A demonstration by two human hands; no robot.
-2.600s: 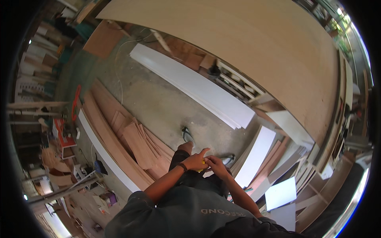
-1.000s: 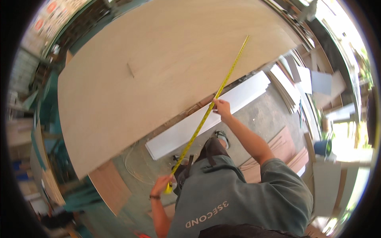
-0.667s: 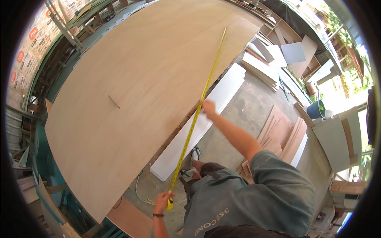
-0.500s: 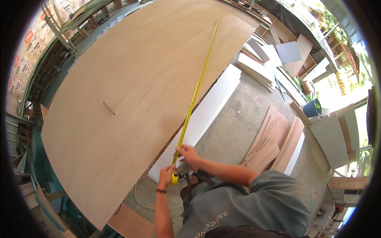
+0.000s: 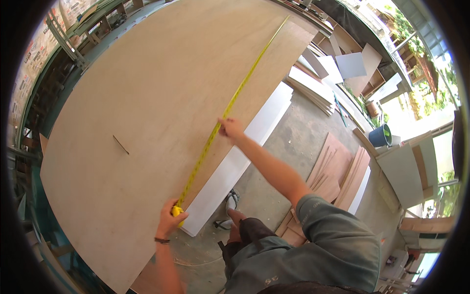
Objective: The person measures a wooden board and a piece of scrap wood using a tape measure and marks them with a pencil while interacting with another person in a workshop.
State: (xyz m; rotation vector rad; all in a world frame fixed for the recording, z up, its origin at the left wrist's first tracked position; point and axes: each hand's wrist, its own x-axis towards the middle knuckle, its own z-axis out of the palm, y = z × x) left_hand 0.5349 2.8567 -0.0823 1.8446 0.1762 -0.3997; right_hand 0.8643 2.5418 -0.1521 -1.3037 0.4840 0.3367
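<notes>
A large plywood sheet (image 5: 132, 93) lies flat across the left and middle of the view. Over it stretches the yellow blade of a tape measure (image 5: 199, 164), running slantwise from near the sheet's far edge down to the case. My left hand (image 5: 169, 220), a dark band on its wrist, grips the yellow case at the sheet's near right edge. Farther up, my right hand (image 5: 232, 130) has its fingers curled together at the blade, reaching in over the sheet's right edge. A thin dark stick-like piece (image 5: 120, 144) rests on the sheet, left of both hands.
Below the sheet's right edge, long white boards (image 5: 264, 120) are stacked on the concrete floor. Brown panels (image 5: 330, 159) lie farther right, with white panels (image 5: 313, 88) beyond. A blue bucket (image 5: 379, 135) stands at the right. My sandalled foot (image 5: 232, 200) is beside the white boards.
My left hand has carried the tape case left and nearer, onto the sheet's edge. My right hand has moved up along the blade, away from the left hand. The blade now lies farther left at its near end.
</notes>
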